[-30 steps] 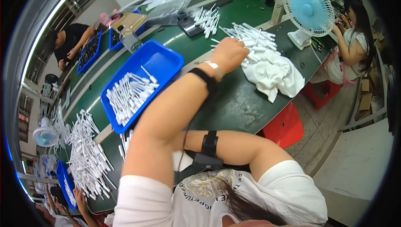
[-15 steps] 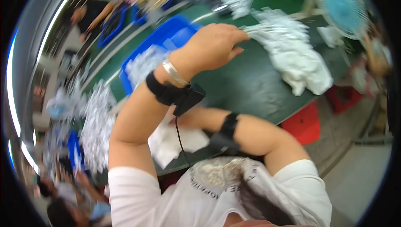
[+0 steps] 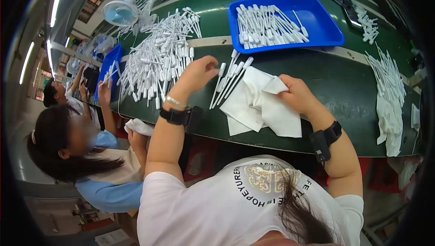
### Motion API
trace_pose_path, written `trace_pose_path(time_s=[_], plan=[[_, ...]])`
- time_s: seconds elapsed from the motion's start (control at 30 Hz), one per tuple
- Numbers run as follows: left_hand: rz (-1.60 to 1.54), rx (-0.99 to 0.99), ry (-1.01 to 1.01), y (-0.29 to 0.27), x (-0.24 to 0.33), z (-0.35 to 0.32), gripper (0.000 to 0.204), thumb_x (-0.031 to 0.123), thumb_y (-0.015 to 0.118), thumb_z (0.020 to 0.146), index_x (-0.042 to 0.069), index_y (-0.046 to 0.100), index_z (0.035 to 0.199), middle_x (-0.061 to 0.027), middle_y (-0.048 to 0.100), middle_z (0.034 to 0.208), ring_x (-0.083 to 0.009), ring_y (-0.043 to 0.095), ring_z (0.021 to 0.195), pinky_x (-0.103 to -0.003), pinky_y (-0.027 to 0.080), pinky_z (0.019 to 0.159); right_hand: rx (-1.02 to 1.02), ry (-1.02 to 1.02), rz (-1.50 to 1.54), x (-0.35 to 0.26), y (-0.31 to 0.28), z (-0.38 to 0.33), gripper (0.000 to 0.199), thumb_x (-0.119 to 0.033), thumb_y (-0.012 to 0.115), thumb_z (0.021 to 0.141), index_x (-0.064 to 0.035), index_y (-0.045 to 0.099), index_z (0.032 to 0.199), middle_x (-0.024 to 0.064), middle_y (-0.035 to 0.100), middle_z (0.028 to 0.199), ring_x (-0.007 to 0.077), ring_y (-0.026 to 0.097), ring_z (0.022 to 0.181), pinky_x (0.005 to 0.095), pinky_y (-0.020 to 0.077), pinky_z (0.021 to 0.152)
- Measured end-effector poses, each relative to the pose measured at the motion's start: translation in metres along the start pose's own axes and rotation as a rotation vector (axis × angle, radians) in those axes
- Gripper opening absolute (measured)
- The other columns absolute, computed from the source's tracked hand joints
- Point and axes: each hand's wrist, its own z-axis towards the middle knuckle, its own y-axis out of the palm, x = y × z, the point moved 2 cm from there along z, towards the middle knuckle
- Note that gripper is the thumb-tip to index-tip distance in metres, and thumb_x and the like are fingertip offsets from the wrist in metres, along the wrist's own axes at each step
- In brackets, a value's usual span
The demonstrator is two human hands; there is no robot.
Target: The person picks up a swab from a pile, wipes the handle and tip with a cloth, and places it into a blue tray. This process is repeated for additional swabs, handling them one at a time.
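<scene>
The white cloth [image 3: 260, 99] lies rumpled on the green table [image 3: 344, 83] in front of me, its upper right part gathered in my right hand [image 3: 297, 94], fingers closed on the fabric. My left hand [image 3: 199, 75] is off to its left, half open with fingers curled and a gap at the thumb; I see nothing in its grasp. Between the two, a few loose droppers [image 3: 233, 76] lie slanted, bulbs away from me, just beside the cloth and near my left fingertips.

Beyond them sits a blue tray [image 3: 324, 26] with more droppers heaped mostly in its left part. Left of it spreads a big tangled pile [image 3: 158, 47] of them. Well to my right, another bunch [image 3: 385, 74] lies against a second cloth [image 3: 389, 126]. At my left, a co-worker [image 3: 108, 169] holds droppers in one hand and a white cloth in the other.
</scene>
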Motion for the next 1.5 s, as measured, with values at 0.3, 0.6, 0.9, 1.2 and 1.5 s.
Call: trace_pose_path(time_s=[0.3,0.6,0.9,1.2,1.5], plan=[[0.177,-0.242,-0.168,0.015,-0.012,0.024,0.022,0.019,0.064,0.074,0.000,0.059,0.084,-0.0126,0.061,0.071,-0.0243,0.058,0.063,-0.031,0.046,0.059,0.015,0.046,0.043,-0.003,0.000,-0.002,0.010,-0.004,0.055,0.077,-0.0022,0.056,0.087,0.0029,0.059,0.079,0.0079,0.051,0.074,0.0248,0.0435,0.067],[-0.875,-0.133,-0.222,-0.020,0.002,-0.008,0.014,0.005,0.061,0.078,-0.002,0.059,0.090,-0.0050,0.061,0.077,-0.0098,0.057,0.067,-0.021,0.045,0.061,-0.002,0.034,0.036,-0.004,-0.004,-0.001,0.015,-0.007,0.057,0.075,-0.0016,0.056,0.089,0.0090,0.061,0.080,0.0151,0.056,0.075,0.0276,0.0440,0.068],[-0.979,-0.048,0.055,0.007,0.060,0.010,0.018,0.003,0.064,0.077,-0.002,0.059,0.093,-0.0019,0.060,0.077,-0.0059,0.054,0.068,-0.018,0.044,0.062,-0.002,0.036,0.031,-0.002,-0.006,0.000,0.016,-0.003,0.055,0.076,-0.0025,0.057,0.092,0.0025,0.060,0.084,0.0089,0.053,0.078,0.0251,0.0440,0.070],[-1.280,-0.037,-0.055,0.036,0.061,0.032,0.018,0.007,0.062,0.079,-0.004,0.058,0.092,-0.0071,0.061,0.078,-0.0103,0.057,0.066,-0.021,0.046,0.060,0.029,0.095,0.204,-0.001,-0.012,0.002,0.012,-0.006,0.055,0.080,-0.0041,0.058,0.091,0.0003,0.058,0.085,0.0071,0.052,0.078,0.0236,0.0434,0.069],[-1.458,-0.018,-0.066,0.043,0.048,0.030,0.017,0.008,0.061,0.080,-0.004,0.057,0.092,-0.0093,0.061,0.079,-0.0132,0.058,0.064,-0.025,0.048,0.059,0.035,0.099,0.171,-0.007,-0.005,-0.001,0.011,-0.005,0.053,0.080,-0.0042,0.057,0.091,0.0001,0.058,0.086,0.0070,0.052,0.078,0.0232,0.0434,0.069]])
